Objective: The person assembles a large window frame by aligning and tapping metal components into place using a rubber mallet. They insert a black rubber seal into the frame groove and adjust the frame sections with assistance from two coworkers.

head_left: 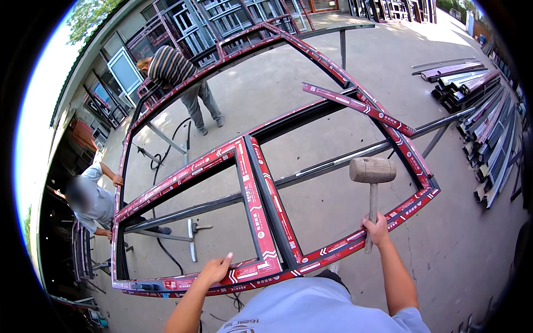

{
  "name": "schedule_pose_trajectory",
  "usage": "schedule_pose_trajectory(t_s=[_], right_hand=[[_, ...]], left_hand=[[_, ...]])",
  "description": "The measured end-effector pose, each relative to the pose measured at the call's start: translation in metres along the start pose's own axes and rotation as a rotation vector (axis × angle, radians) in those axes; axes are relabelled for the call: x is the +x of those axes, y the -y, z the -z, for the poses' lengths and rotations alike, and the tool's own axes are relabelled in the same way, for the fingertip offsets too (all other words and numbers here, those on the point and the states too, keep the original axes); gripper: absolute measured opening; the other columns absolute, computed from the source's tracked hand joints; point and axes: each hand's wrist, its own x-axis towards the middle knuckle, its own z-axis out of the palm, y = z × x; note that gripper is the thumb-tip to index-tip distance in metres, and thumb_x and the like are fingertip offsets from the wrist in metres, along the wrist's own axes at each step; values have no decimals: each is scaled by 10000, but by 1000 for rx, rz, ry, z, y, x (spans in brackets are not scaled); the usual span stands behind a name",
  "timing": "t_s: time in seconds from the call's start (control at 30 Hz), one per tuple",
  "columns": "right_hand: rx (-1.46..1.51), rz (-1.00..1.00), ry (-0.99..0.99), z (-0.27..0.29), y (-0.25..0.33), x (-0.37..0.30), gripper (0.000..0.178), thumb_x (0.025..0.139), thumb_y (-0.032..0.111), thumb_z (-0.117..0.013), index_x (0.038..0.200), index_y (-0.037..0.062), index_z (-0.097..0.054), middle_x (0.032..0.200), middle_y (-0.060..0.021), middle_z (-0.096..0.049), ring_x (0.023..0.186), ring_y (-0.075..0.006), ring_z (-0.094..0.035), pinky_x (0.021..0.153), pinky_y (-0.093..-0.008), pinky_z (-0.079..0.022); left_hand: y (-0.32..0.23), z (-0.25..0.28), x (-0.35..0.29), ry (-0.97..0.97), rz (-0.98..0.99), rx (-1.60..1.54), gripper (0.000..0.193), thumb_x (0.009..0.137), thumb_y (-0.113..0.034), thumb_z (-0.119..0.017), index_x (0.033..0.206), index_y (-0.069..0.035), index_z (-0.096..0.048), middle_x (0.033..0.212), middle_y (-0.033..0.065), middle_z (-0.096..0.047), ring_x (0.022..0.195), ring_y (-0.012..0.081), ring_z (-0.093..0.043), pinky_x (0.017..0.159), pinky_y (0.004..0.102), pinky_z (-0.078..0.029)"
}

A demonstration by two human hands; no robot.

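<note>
A wooden mallet stands nearly upright in my right hand, its fingers wrapped low round the handle and its barrel-shaped head upward. The mallet is over the near right part of a large window frame covered in red printed film. My left hand grips the near edge of the frame, thumb raised; its other fingers are partly hidden. Just beyond that hand is a smaller inner sash set in the frame's lower left. A loose red-filmed bar lies slanted across the frame's far right side.
Metal support bars run beneath the frame. At the left, a co-worker has hands on the frame's edge; another person in a striped shirt bends over beyond it. Profiles are piled at right. A black hose lies on the ground.
</note>
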Motion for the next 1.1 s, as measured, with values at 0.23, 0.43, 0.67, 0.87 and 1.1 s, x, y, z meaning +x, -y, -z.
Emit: schedule_pose_trajectory(t_s=[0.23,0.43,0.67,0.87,1.1], right_hand=[[-61,5,1,0,-3,1,127,903,126,-670,897,3,-639,768,-87,-708,717,-182,-693,686,-347,-555],[-144,23,10,1,9,1,118,890,116,-670,865,6,-640,749,-85,-707,695,-171,-692,675,-343,-554],[-220,31,48,-11,7,4,149,884,129,-678,872,-1,-608,743,-93,-679,673,-177,-669,659,-331,-550],[-13,4,-33,1,-29,3,113,929,106,-626,950,22,-553,749,-83,-624,633,-179,-626,610,-312,-526],[-499,104,-125,16,-29,17,518,869,290,-801,1170,-93,-625,1008,-216,-735,842,-315,-677,775,-453,-562]], left_hand=[[25,-84,49,-145,-63,19,737,1076,-635,-381,1083,-3,-759,1122,304,-737,1119,492,-683,1003,554,-517],[26,-98,52,-332,-191,-20,593,1067,-522,-497,867,-3,-700,920,263,-732,916,487,-696,836,592,-531],[47,-121,46,-566,-309,-19,504,1068,-411,-528,796,-19,-691,844,213,-715,837,425,-696,762,565,-534],[41,-113,44,-569,-307,-34,547,1087,-479,-475,850,-40,-698,893,199,-728,896,409,-704,818,545,-555],[38,-125,41,-671,-318,-109,491,1073,-462,-514,876,-59,-714,912,173,-731,926,385,-699,846,529,-544]])
